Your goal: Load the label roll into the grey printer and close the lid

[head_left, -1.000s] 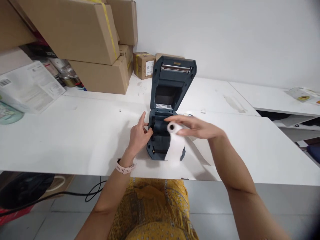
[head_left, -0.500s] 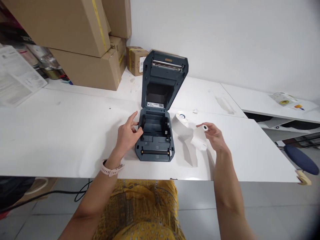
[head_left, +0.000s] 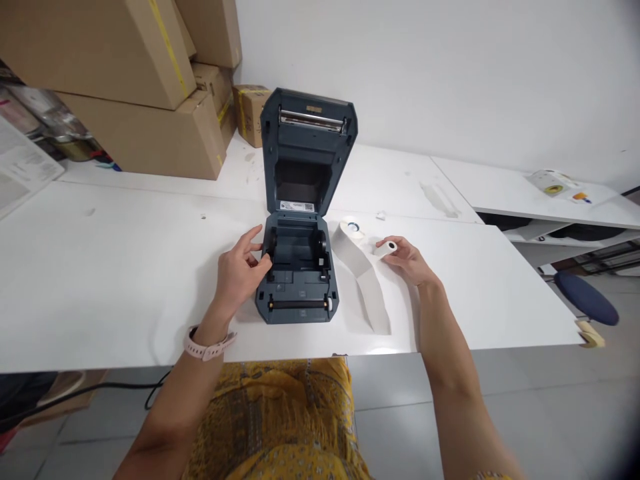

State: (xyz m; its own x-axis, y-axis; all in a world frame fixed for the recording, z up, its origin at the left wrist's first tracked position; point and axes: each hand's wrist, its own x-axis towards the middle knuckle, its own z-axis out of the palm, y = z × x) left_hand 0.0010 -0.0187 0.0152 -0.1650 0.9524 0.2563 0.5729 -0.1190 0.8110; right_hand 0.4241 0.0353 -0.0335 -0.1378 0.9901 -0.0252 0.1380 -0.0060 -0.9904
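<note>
The dark grey label printer [head_left: 298, 267] stands before me with its lid [head_left: 310, 143] raised and its roll bay showing no roll. At its left wall is my left hand [head_left: 243, 270]; the thumb lies over the rim, a finger meets the outer side, and the index finger is stretched out. To the right of the printer, my right hand [head_left: 407, 260] grips a thin white paper roll [head_left: 385, 250] with a dark hole in its end. A larger roll of labels [head_left: 351, 229] rests on the table, its loose strip [head_left: 373, 300] trailing towards me.
Cardboard boxes [head_left: 145, 133] are stacked at the back left, with plastic-wrapped goods beside them. A white table [head_left: 125, 267] runs across the view. A round blue stool [head_left: 586, 297] is at the right. Farther back there, a shelf unit [head_left: 590, 210] carries a tape roll [head_left: 553, 189].
The thin roll in my right hand has turned, and the paper that hung from it no longer shows. My left hand stays at the printer. The view has shifted slightly to the right.
</note>
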